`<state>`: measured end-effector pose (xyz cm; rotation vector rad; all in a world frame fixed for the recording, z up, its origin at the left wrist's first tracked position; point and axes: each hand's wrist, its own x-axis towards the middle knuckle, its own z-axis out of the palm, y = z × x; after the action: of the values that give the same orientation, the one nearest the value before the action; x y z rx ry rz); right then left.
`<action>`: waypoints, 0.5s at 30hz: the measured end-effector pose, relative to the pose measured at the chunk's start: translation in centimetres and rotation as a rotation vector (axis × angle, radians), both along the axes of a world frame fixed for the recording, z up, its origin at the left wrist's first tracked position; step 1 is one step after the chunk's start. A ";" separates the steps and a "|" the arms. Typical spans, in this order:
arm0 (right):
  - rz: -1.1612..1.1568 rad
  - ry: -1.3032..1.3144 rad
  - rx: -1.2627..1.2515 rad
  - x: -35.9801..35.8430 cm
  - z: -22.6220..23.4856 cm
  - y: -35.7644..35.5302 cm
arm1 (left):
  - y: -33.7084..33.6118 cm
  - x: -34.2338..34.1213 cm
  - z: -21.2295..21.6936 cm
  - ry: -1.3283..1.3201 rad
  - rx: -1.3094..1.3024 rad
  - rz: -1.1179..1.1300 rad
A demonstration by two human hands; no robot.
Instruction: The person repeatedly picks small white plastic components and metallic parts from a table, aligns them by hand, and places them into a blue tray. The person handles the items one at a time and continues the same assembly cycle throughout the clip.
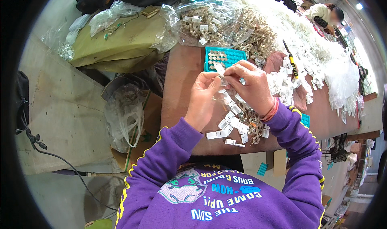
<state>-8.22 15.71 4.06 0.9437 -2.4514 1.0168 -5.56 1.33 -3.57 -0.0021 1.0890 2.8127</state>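
Note:
My left hand (203,95) and my right hand (252,87) meet over the table, fingertips pinched together. Between them is a small white card (219,69) with a bit of clear plastic film below it; the fingers partly cover both. Just beyond my hands lies a turquoise tray (238,55) with round pockets, the left ones filled with small round metallic pieces (217,55). Under and nearer than my hands, white cards (222,133) lie scattered with beige looped strands (254,128).
A clear bag of beige loops (213,25) stands at the back, beside a large heap of white tagged pieces (298,31). A yellow-and-black pointed tool (293,65) lies at the right. Left of the brown table (177,87) hangs a clear plastic bag (127,112). Another person (322,17) sits far right.

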 end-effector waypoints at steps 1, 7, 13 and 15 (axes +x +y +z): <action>-0.027 0.054 0.016 0.1 -0.1 -0.2 | 0.0 0.0 0.0 0.008 -0.001 0.016; 0.036 -0.001 0.045 0.3 0.0 0.1 | -0.2 0.0 -0.1 0.051 -0.035 0.036; 0.018 0.010 -0.002 0.6 0.6 0.2 | -0.5 0.0 0.3 0.017 0.041 -0.018; 0.007 -0.010 -0.039 0.6 0.8 0.3 | -0.5 0.1 0.5 0.005 0.062 -0.036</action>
<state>-7.59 15.96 4.87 0.9374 -2.4288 1.0698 -5.48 0.86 -3.05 0.0306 0.9921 2.8145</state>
